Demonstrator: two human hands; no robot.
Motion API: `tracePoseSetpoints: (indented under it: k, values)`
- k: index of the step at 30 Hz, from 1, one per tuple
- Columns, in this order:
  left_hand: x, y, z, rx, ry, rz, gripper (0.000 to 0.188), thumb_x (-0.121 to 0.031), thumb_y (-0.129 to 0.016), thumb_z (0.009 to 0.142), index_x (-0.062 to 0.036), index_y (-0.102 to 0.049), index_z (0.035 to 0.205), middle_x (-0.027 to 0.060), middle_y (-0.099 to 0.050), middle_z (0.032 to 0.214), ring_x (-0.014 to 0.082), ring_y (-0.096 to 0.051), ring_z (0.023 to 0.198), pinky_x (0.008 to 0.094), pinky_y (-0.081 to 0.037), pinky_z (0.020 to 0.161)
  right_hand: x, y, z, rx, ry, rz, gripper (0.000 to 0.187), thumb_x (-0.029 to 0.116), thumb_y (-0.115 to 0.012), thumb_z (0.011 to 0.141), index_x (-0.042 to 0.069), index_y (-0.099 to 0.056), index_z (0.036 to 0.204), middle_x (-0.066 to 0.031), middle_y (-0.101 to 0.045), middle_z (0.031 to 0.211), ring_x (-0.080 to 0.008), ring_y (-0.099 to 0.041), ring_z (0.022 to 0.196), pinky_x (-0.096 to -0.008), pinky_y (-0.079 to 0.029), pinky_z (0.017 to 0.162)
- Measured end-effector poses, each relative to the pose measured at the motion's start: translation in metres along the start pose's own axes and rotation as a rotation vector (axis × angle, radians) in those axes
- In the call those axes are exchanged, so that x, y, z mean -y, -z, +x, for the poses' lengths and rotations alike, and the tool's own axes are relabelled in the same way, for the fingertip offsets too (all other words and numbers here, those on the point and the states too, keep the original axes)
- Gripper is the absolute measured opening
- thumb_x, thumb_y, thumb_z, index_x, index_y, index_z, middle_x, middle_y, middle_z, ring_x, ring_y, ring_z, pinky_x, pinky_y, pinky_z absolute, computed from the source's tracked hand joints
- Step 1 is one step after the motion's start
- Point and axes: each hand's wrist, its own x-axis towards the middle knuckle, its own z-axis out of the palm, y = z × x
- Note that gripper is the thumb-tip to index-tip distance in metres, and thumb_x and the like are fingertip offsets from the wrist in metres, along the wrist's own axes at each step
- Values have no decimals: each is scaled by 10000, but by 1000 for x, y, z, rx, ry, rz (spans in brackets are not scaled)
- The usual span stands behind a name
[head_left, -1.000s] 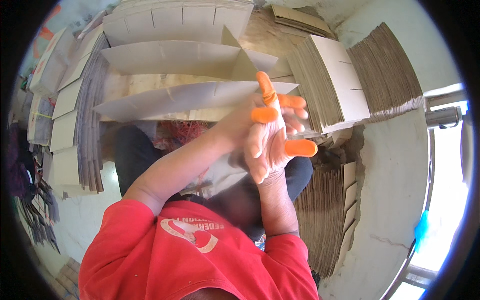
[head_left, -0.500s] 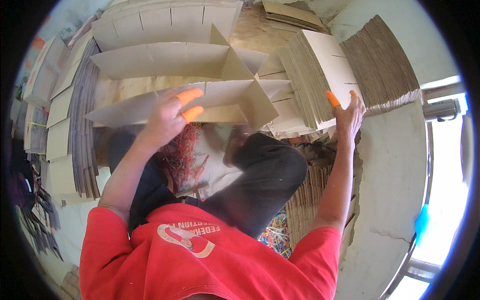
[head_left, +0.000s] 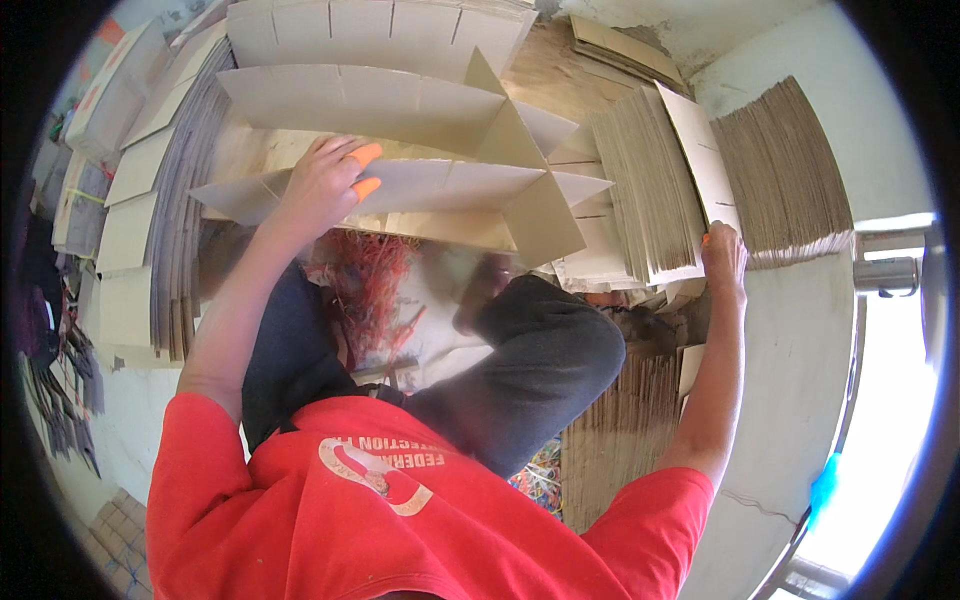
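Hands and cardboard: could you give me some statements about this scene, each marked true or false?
1. The left hand is at the upper edge of the near board. True.
2. The right hand is at the near board too. False: it holds the lower end of a pale board.
3. A brown stack stands to the right of the pale board. True.
4. Only the left hand has orange on its fingers. False: orange shows on the right hand too.
5. The shirt is red. True.
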Motion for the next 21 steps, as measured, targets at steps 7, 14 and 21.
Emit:
tracePoseSetpoints:
  k: [7, 14, 21]
  values:
    - [33, -16, 30, 226, 89, 6, 230, -106, -751, 736, -6, -689, 933, 168, -675, 915, 349, -638, 862, 429, -503, 751, -15, -1, 2, 163, -237, 466, 153, 96, -676, 747, -21, -689, 845, -181, -668, 729, -291, -650, 677, -418, -488, 633]
    - [25, -10, 34, 210, 132, -148, 325, -148, -738, 781, -3, -667, 1063, 169, -661, 908, 350, -629, 884, 417, -497, 780, -17, 27, 7, -133, -97, -222, 229, 47, -544, 921, -21, -591, 1135, -159, -666, 854, -261, -662, 686, -407, -530, 602]
    - [8, -8, 39, 226, 172, -109, 304, -169, -707, 813, -40, -674, 1086, 165, -662, 944, 343, -628, 883, 423, -497, 780, 74, 153, 16, -540, -100, 456, 437, -3, -574, 900, 52, -541, 1333, -106, -713, 880, -118, -653, 656, -291, -550, 541]
